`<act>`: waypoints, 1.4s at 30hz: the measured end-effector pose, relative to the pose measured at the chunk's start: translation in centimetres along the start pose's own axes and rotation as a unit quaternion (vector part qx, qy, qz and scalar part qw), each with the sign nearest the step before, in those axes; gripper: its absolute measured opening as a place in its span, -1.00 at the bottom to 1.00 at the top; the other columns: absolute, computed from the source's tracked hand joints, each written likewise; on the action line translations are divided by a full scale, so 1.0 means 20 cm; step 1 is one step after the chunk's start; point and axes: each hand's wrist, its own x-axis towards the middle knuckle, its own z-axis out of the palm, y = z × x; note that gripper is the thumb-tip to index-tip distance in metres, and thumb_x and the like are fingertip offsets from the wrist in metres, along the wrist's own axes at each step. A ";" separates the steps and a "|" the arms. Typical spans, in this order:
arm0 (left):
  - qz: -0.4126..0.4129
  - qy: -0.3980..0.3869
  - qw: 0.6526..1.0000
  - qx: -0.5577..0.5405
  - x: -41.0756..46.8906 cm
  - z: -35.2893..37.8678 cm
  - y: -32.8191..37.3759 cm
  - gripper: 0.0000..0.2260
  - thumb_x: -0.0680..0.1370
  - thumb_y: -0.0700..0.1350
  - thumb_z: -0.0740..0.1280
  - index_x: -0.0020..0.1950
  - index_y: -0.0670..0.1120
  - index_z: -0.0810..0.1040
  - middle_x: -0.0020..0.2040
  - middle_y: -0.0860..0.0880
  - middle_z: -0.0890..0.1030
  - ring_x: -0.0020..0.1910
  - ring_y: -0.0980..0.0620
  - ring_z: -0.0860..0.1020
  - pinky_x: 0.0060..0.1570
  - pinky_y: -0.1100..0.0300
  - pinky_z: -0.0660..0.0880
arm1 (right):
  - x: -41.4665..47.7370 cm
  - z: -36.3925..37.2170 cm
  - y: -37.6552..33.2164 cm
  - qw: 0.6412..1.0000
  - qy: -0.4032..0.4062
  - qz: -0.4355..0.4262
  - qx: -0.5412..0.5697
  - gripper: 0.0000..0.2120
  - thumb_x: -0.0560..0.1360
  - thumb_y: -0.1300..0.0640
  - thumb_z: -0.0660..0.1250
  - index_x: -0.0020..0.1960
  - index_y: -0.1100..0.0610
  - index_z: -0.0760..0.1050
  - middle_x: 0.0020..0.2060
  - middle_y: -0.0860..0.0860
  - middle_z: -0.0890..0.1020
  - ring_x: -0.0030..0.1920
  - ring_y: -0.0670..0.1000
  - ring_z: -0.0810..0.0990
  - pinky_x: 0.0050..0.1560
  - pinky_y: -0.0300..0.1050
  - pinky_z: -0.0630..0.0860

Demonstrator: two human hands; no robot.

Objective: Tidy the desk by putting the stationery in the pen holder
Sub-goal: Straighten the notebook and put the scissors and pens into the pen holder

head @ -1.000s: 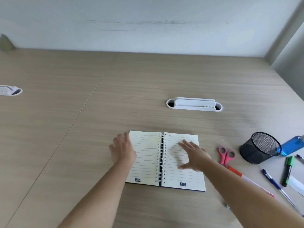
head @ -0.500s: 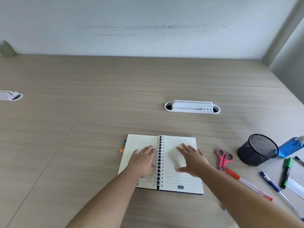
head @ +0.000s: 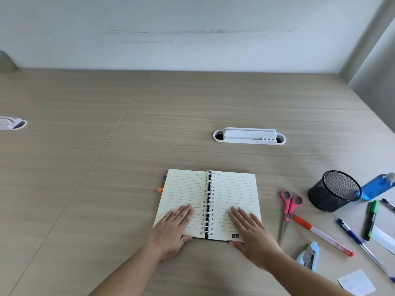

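An open spiral notebook [head: 213, 193] lies in front of me on the wooden desk [head: 106, 167]. My left hand [head: 173, 229] rests flat on its left page and my right hand [head: 252, 236] flat on its right page, fingers extended, holding nothing. To the right stands a black mesh pen holder [head: 333, 192]. Around it lie pink scissors [head: 288, 210], an orange-capped pen [head: 320, 236], a blue pen [head: 359, 242], a green marker [head: 372, 218] and a light blue stapler [head: 308, 256].
A blue bottle [head: 378, 186] lies beside the holder. A white paper strip [head: 382, 239] and a small note [head: 355, 283] sit at the right edge. White cable grommets [head: 249, 136] [head: 11, 123] are set into the desk. A wall runs along the back.
Both hands slid toward me down the pages, now flat on the lower part of the notebook. The left hand came from the notebook's left edge onto the left page.
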 end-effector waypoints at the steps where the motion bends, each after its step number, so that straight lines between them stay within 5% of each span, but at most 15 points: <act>1: -0.002 0.013 1.000 0.004 0.01 -0.03 0.03 -0.27 0.51 0.24 0.03 0.56 -0.08 -0.13 0.46 0.04 0.37 0.55 0.10 0.05 0.44 0.21 -0.06 | 0.01 -0.04 -0.01 1.000 0.009 0.011 -0.012 -0.14 0.40 -0.33 0.05 0.53 0.04 -0.18 0.44 -0.08 0.35 0.51 -0.12 0.07 0.42 -0.14 -0.12; 3: -0.009 0.055 0.998 0.005 0.07 -0.08 0.04 -0.24 0.44 0.25 -0.08 0.52 -0.05 -0.28 0.53 0.00 0.20 0.54 0.07 0.15 0.52 0.17 -0.07 | 0.07 -0.09 0.01 0.999 0.043 0.018 -0.025 -0.19 0.47 -0.27 0.06 0.51 0.02 -0.28 0.51 -0.04 0.18 0.51 -0.06 0.07 0.46 -0.15 -0.21; 6: -0.008 0.054 0.998 -0.008 0.21 -0.18 0.04 -0.23 0.36 0.26 -0.34 0.52 -0.05 -0.30 0.55 0.05 -0.25 0.57 0.07 -0.15 0.52 0.16 -0.17 | 0.21 -0.18 0.06 0.999 0.050 0.019 0.004 -0.25 0.56 -0.15 0.10 0.52 0.04 -0.29 0.53 -0.05 -0.22 0.54 -0.03 -0.21 0.51 -0.10 -0.23; 11: -0.029 0.043 0.999 -0.003 0.43 -0.33 0.04 -0.42 0.65 0.04 0.01 0.56 -0.09 -0.21 0.59 0.01 -0.21 0.57 0.07 -0.17 0.53 0.12 -0.10 | 0.46 -0.35 0.11 0.999 0.011 0.038 0.004 -0.22 0.55 -0.05 0.21 0.54 0.10 -0.22 0.56 0.03 -0.17 0.55 0.00 -0.17 0.54 0.01 -0.09; 23: -0.048 0.024 0.998 -0.017 0.61 -0.40 -0.02 -0.42 0.65 0.00 0.04 0.56 -0.08 -0.22 0.59 0.01 -0.22 0.57 0.09 -0.18 0.55 0.10 -0.06 | 0.62 -0.42 0.18 0.999 0.010 0.040 0.013 -0.18 0.53 -0.03 0.27 0.54 0.10 -0.20 0.56 0.03 -0.14 0.55 0.00 -0.16 0.54 0.03 -0.08; 28: -0.066 0.003 0.998 -0.012 0.59 -0.45 0.03 -0.42 0.65 0.00 0.06 0.57 -0.08 -0.15 0.60 0.02 -0.15 0.58 0.09 -0.09 0.49 0.08 0.19 | 0.58 -0.44 0.14 0.997 0.015 0.069 0.015 -0.22 0.53 -0.04 0.26 0.54 0.13 -0.15 0.56 0.03 -0.08 0.56 -0.01 -0.09 0.52 0.00 0.06; 33: -0.070 0.008 0.997 0.030 0.49 -0.52 0.10 -0.42 0.63 0.03 0.06 0.57 -0.09 -0.11 0.60 -0.01 -0.09 0.57 0.05 0.00 0.51 0.01 0.08 | 0.38 -0.54 0.21 0.988 0.059 0.119 0.084 -0.50 0.52 0.00 0.26 0.43 0.04 0.27 0.46 -0.03 0.32 0.39 0.05 0.38 0.25 0.02 0.45; 36: -0.038 0.096 0.994 0.027 0.48 -0.62 0.29 -0.50 0.61 0.02 0.12 0.52 -0.11 0.16 0.55 -0.05 0.17 0.49 -0.04 0.24 0.37 -0.01 0.28 | 0.19 -0.64 0.35 0.964 0.161 0.172 0.123 -0.75 0.51 0.11 0.22 0.15 0.03 0.54 0.11 0.06 0.65 0.08 0.15 0.60 0.03 -0.03 0.55; 42: 0.049 0.087 0.991 -0.088 0.50 -0.67 0.94 -0.75 0.54 0.00 0.25 0.12 -0.11 0.52 0.14 -0.09 0.58 0.11 -0.13 0.55 0.04 0.06 0.46 | -0.23 -0.60 0.59 0.941 0.181 0.240 0.154 -0.79 0.45 0.22 0.22 -0.04 0.10 0.63 -0.12 0.08 0.71 -0.10 0.13 0.65 -0.10 -0.12 0.54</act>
